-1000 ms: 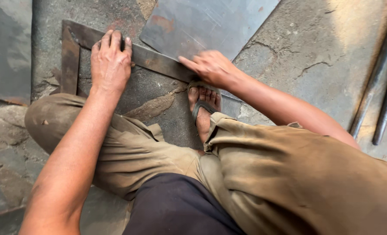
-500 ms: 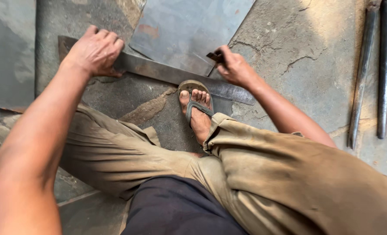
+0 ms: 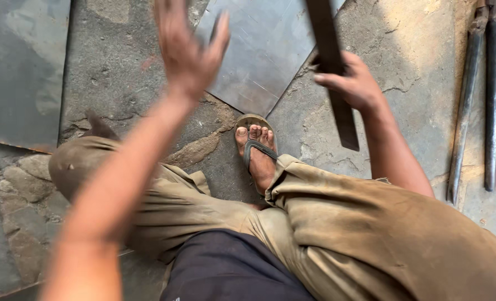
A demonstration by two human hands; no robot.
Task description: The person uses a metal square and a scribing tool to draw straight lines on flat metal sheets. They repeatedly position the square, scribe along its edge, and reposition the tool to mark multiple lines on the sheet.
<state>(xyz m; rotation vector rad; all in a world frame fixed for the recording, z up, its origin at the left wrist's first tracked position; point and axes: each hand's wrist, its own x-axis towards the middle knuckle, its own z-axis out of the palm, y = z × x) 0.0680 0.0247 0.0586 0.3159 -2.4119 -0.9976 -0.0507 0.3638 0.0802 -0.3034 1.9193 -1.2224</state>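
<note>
My right hand (image 3: 355,83) grips a dark flat metal bar (image 3: 330,67), part of a steel square, lifted off the floor and standing nearly upright. The bar runs from the top edge down past my fist. My left hand (image 3: 189,47) is raised in the air, blurred, fingers spread, holding nothing. Under both hands lies a grey metal sheet (image 3: 259,50) on the cracked stone floor. My sandalled foot (image 3: 257,150) rests just below the sheet's corner, and my knees in khaki trousers (image 3: 337,223) fill the lower frame.
Another dark metal sheet (image 3: 22,67) lies at the far left. Two long steel rods or pipes (image 3: 479,95) lie along the right edge. The floor (image 3: 415,50) is rough, cracked stone and concrete.
The steel square lay flat on the floor under both hands. Now my right hand has lifted it upright, and my left hand has let go and risen open into the air.
</note>
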